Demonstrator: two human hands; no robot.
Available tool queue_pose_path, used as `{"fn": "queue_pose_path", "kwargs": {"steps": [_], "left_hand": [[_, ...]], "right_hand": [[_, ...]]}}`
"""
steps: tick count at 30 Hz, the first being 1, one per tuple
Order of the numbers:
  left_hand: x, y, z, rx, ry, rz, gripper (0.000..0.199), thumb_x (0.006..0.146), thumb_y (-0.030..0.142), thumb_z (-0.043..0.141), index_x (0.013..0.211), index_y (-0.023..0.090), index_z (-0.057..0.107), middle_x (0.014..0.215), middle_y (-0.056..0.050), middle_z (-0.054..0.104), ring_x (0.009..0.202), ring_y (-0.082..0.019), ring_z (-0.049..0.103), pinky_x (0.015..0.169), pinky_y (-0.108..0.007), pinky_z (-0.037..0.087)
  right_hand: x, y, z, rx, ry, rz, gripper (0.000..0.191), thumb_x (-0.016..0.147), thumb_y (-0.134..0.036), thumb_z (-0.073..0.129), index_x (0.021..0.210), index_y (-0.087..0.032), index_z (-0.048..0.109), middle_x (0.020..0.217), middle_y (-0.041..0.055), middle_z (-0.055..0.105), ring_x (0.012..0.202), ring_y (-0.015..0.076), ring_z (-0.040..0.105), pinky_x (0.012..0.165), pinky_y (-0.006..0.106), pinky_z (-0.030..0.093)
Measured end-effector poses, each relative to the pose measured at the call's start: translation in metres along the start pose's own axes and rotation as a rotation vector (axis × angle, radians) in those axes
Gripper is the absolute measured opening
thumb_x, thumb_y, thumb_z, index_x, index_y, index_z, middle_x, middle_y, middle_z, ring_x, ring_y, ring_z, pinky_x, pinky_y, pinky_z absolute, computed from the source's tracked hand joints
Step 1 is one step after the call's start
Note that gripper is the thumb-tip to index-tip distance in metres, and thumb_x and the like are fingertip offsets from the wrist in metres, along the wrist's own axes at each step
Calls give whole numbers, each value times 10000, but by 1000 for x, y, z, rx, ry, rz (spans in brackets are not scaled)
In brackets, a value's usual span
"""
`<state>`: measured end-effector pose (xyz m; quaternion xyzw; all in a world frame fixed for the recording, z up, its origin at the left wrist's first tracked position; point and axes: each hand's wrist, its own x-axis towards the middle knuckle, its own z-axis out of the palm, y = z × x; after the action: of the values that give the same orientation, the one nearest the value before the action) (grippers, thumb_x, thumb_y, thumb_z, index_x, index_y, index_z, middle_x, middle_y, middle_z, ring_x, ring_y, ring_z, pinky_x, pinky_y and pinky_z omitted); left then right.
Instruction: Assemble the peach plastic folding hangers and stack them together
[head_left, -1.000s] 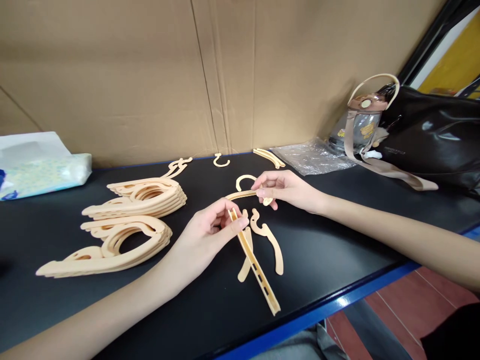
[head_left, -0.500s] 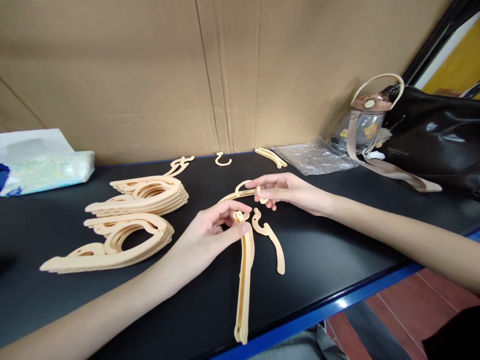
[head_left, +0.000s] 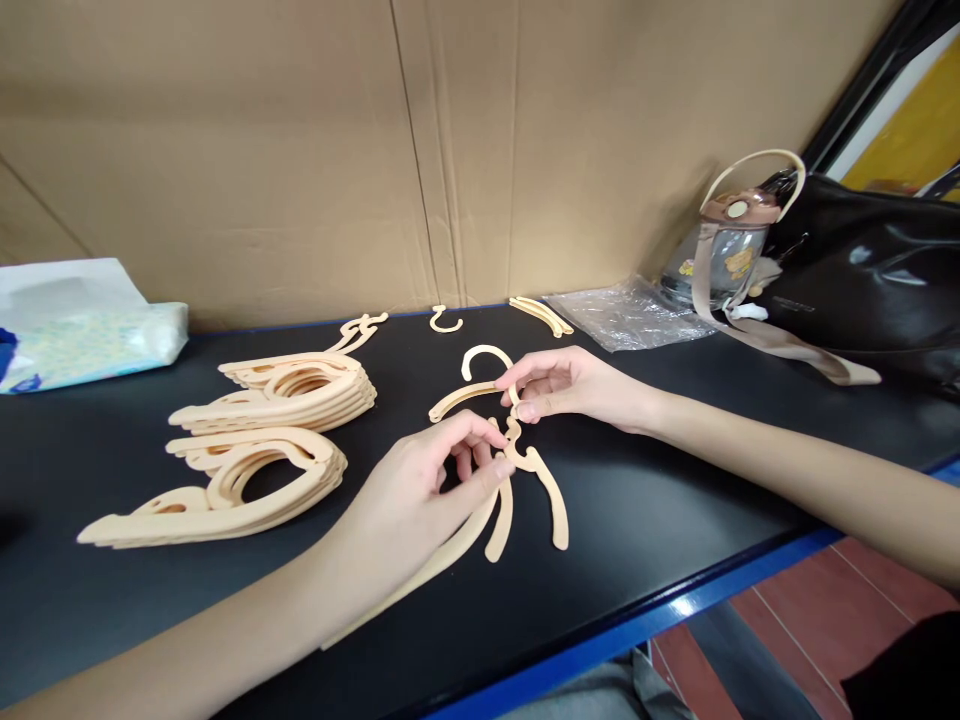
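Note:
My left hand (head_left: 431, 480) pinches the joint end of a cream plastic hanger arm (head_left: 450, 556), whose long part slants toward the lower left beneath my wrist. A shorter curved part (head_left: 501, 525) hangs below those fingertips. Between the thumb and fingers of my right hand (head_left: 559, 388) is a cream hanger hook (head_left: 487, 352), its curve pointing up and left, its base close above the joint. Just right of my left fingertips lies a loose curved hanger piece (head_left: 553, 498). Behind my hands rests another curved hanger strip (head_left: 459, 398). My fingers partly hide the joint.
Two stacks of folded hangers, a rear stack (head_left: 285, 400) and a front stack (head_left: 225, 515), lie at left. Farther back are a spare hook (head_left: 448, 326), curved strips (head_left: 541, 315) and a plastic bag (head_left: 634, 318). A bottle (head_left: 739, 245) and black bag (head_left: 870, 270) stand right.
My left hand has turned the hanger arm, so its long part swings from pointing at me toward the lower left. My right hand has turned the hook upright and brought it nearer the joint.

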<state>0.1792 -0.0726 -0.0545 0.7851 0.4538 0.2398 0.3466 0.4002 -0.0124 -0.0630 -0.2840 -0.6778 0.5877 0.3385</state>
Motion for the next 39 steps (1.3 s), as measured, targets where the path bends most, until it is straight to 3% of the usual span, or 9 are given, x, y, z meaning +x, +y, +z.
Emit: {"fn": "queue_pose_path", "kwargs": {"steps": [3,6,11,17,22,25,31,36,39], "left_hand": [[-9,3,3,268,63,-5,257,811,451,630,958,260,541,845,42,606,694,-148,550,582,-256,382],[-17,5,5,475,85,-15,241,830,454,582,884,236,494,822,20,593,649,-167,561,512,-263,331],[-19,7,5,644,71,86,197,879,332,475,713,227,474,672,10,533,676,-196,576,475,-262,267],[-17,7,5,611,83,145,196,867,237,400,681,224,463,645,21,545,632,-165,562,487,-256,284],[-19,2,5,504,82,119,218,945,319,320,783,234,439,677,35,595,535,-143,551,497,-251,309],[-20,2,5,434,60,79,243,979,375,273,832,250,421,587,68,566,445,-140,517,465,-248,275],[-20,5,5,403,16,59,267,907,450,475,765,256,358,510,106,495,413,-137,484,435,-231,254],[-21,1,8,446,39,61,156,938,370,420,834,264,372,636,80,581,516,-151,557,486,-226,292],[-20,1,11,422,21,55,176,947,384,387,826,261,350,619,77,569,496,-158,546,469,-236,255]], "right_hand": [[1,2,-2,-23,4,-13,307,720,-186,789,1011,-177,691,917,3,680,779,105,657,796,285,540],[1,4,-3,-32,-7,-23,351,701,-178,802,1030,-173,680,899,2,690,779,114,668,824,307,547],[0,3,-2,-15,-20,-18,321,687,-182,815,974,-168,671,783,-12,708,747,126,690,795,299,560],[0,0,1,-36,-29,5,262,689,-164,803,899,-154,647,800,-9,719,741,119,697,770,275,565],[0,2,1,-20,-54,13,251,704,-176,796,884,-153,623,797,-3,719,726,124,702,755,280,567],[-1,2,1,2,-76,10,240,729,-191,784,886,-153,607,779,0,720,696,131,707,726,285,570],[-2,-1,5,66,-90,35,243,698,-125,793,845,-139,599,805,8,733,720,128,714,698,257,565],[-4,-5,10,84,-134,28,179,716,-82,773,840,-135,654,797,-8,728,736,93,704,722,209,554],[-5,-6,11,113,-192,46,159,735,-85,759,864,-135,680,791,-3,726,728,105,705,736,237,566]]}}
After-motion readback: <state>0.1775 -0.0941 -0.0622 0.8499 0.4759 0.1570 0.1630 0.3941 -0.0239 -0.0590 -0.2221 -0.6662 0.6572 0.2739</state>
